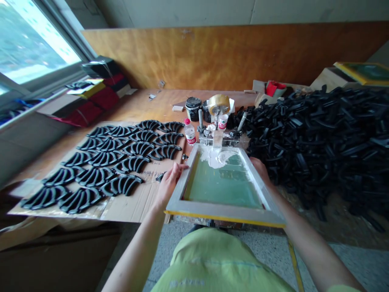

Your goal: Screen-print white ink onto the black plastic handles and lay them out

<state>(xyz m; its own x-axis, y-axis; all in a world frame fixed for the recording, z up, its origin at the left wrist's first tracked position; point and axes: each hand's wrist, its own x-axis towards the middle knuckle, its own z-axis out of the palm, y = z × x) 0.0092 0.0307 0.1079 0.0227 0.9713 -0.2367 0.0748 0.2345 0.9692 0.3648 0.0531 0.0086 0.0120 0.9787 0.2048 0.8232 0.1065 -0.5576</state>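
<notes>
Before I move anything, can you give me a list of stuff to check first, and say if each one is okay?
1. Left hand at the frame's left edge: ok.
2. Right hand holding the frame firmly: cannot tell; its fingers are mostly hidden.
3. White paste kept in one patch: not ok; it is also smeared down the right side of the green screen.
4. Bottle standing up with its red cap on: ok.
5. Black parts on the cardboard set out in rows: ok.
6. Space under the frame free: cannot tell; the frame blocks the view.
</notes>
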